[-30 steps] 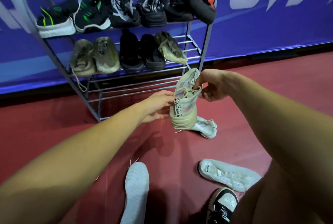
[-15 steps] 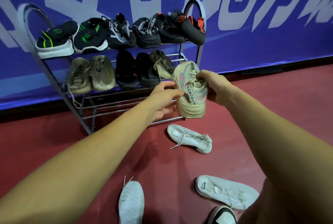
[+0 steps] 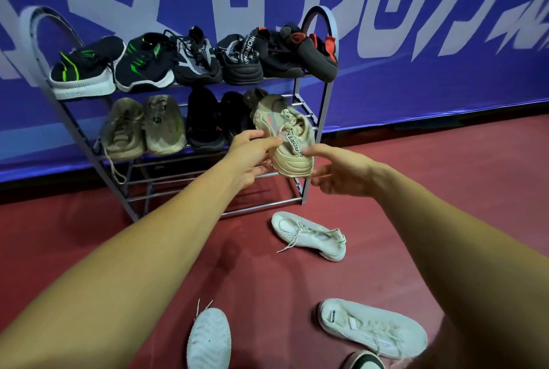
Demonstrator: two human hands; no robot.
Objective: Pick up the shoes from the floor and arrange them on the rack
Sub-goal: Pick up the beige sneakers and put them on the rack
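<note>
A beige sneaker (image 3: 285, 142) with a lettered heel strap sits at the right end of the middle shelf of the grey metal rack (image 3: 323, 119), heel toward me. My left hand (image 3: 252, 154) grips its left side near the heel. My right hand (image 3: 341, 172) pinches the heel from the right, thumb on the strap and fingers under the sole. A matching beige shoe (image 3: 256, 98) lies partly hidden behind it. On the red floor lie a white laced shoe (image 3: 312, 235), a second white shoe (image 3: 371, 327) and a white shoe turned sole-up (image 3: 209, 339).
Several dark sneakers fill the top shelf. Two olive shoes (image 3: 142, 128) and two black shoes (image 3: 214, 122) stand on the middle shelf. The two lower shelves hold nothing. A black-and-white shoe (image 3: 364, 361) peeks in at the bottom edge. A blue banner wall stands behind the rack.
Both hands have carried the beige sneaker up from near the floor and forward onto the right end of the middle shelf. My right hand has shifted from the laces to the heel.
</note>
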